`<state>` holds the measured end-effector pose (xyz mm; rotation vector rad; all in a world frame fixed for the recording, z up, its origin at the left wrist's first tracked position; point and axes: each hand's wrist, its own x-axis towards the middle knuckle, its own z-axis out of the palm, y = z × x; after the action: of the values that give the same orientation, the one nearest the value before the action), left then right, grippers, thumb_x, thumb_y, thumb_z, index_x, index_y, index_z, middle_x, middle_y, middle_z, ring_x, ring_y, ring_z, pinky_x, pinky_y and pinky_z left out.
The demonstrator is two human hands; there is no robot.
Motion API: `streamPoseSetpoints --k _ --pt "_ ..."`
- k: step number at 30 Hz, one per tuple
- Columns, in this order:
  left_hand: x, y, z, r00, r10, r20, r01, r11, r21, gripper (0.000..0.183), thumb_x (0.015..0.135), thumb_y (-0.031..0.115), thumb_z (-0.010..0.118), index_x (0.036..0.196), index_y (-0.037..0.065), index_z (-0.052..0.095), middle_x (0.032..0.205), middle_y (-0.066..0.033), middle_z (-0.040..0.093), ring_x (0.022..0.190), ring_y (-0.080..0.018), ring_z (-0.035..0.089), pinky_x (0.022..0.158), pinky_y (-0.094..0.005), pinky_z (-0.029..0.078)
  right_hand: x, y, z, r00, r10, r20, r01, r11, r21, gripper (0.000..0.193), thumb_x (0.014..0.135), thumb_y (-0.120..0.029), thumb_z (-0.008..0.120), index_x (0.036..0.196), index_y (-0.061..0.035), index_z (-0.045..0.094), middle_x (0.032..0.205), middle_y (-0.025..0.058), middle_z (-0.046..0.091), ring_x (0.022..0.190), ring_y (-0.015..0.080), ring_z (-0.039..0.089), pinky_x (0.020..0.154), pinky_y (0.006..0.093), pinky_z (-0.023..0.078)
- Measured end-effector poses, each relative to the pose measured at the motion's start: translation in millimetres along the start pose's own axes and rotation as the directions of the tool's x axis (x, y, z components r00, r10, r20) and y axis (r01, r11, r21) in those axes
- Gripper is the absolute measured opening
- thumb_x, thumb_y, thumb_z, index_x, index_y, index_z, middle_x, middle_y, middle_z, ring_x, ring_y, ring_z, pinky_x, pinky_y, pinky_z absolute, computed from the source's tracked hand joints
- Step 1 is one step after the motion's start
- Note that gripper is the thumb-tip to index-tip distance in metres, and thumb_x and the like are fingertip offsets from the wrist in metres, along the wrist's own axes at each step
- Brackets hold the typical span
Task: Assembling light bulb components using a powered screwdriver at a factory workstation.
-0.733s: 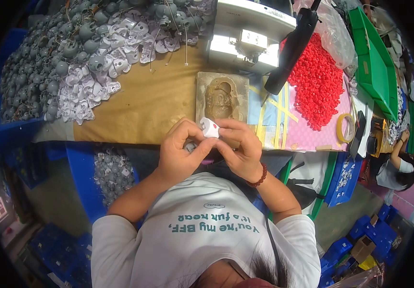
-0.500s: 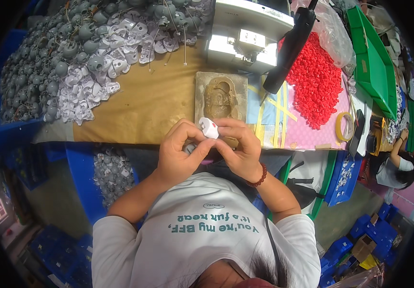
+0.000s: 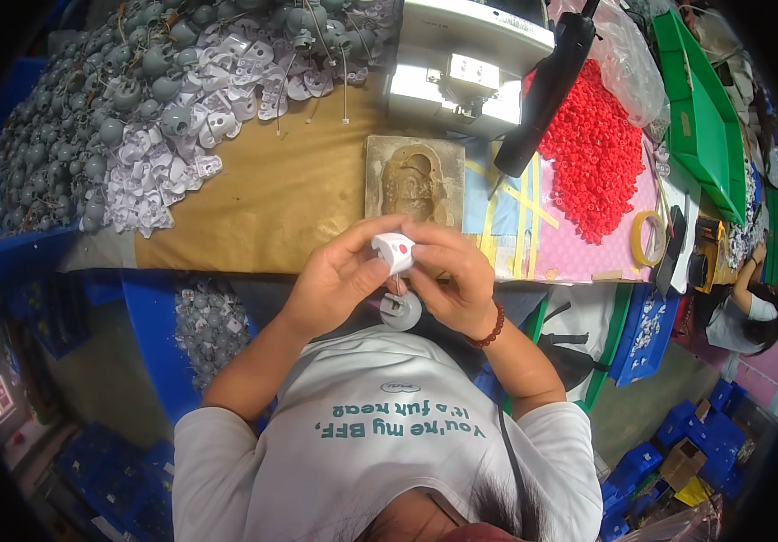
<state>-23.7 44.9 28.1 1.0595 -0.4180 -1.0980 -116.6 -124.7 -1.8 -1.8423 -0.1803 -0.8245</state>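
Between my two hands is a small white plastic shell [image 3: 392, 254] with a red spot on its face. My left hand [image 3: 333, 282] has its fingers closed on the shell's left side. My right hand [image 3: 458, 278] grips the shell from the right, its thumb bent underneath. Just below hangs a grey round housing [image 3: 400, 312], seemingly joined to the shell by thin wires. Parts of both are hidden by my fingers. Beyond my hands lies a square block [image 3: 375, 181] with a shaped hollow.
Grey round housings [image 3: 55, 172] and white shells [image 3: 158, 176] are heaped at left. A black electric screwdriver [image 3: 542, 104] slants beside a white machine [image 3: 479, 36]. Red parts [image 3: 587, 154], a tape roll [image 3: 648, 238] and a green tray [image 3: 700, 117] lie right. Another person [image 3: 745, 312] sits far right.
The white shell has turned so its red spot faces up more and has dropped slightly. The grey housing, mostly hidden before, now hangs in sight below my hands.
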Motion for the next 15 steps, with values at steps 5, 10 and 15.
streamPoseSetpoints --k 5,10,15 --pt "1.3 -5.6 -0.3 0.994 0.108 0.008 -0.106 0.983 -0.151 0.056 0.093 0.0 0.064 0.145 0.0 0.041 0.129 -0.0094 0.056 0.113 -0.0151 0.057 0.093 -0.0296 0.052 7.6 -2.7 -4.7 0.998 -0.054 0.012 0.055 0.991 -0.12 0.041 0.07 0.006 0.078 0.107 -0.0051 0.064 0.115 0.0172 0.067 0.109 0.0372 0.062 0.089 0.0422 0.052" --pt "2.7 -7.1 6.6 0.98 0.19 -0.054 -0.196 0.965 -0.176 0.056 0.085 -0.01 0.069 0.135 -0.001 0.046 0.138 -0.0115 0.047 0.117 -0.0177 0.056 0.096 -0.032 0.052 7.3 -1.8 -5.3 1.0 -0.017 -0.008 0.016 0.989 -0.149 0.043 0.067 0.005 0.078 0.106 -0.0065 0.065 0.12 0.0164 0.063 0.109 0.0368 0.059 0.09 0.0433 0.049" --pt "2.8 -10.1 13.4 0.944 0.297 -0.144 -0.287 0.954 0.089 0.056 0.08 -0.012 0.073 0.129 -0.001 0.049 0.131 -0.0089 0.042 0.112 -0.0171 0.057 0.096 -0.032 0.052 3.9 -1.4 -2.8 0.997 0.078 -0.007 -0.078 0.993 -0.086 0.039 0.069 0.005 0.078 0.105 -0.0038 0.065 0.114 0.0157 0.065 0.105 0.0346 0.061 0.088 0.0417 0.05"
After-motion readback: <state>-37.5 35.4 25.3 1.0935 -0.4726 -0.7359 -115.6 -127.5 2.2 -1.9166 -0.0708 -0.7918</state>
